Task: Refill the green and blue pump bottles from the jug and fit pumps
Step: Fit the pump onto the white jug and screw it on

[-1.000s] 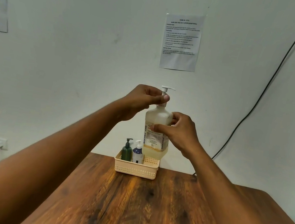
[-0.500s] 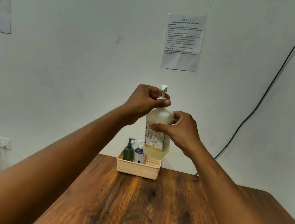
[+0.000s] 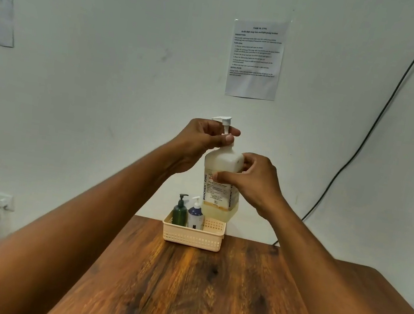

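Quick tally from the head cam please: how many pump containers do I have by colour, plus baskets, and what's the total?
Green pump bottle: 1, standing in the basket
Blue pump bottle: 1, beside it in the basket
Translucent jug with white pump: 1, held in the air by left hand and right hand
Beige basket: 1
Total: 4
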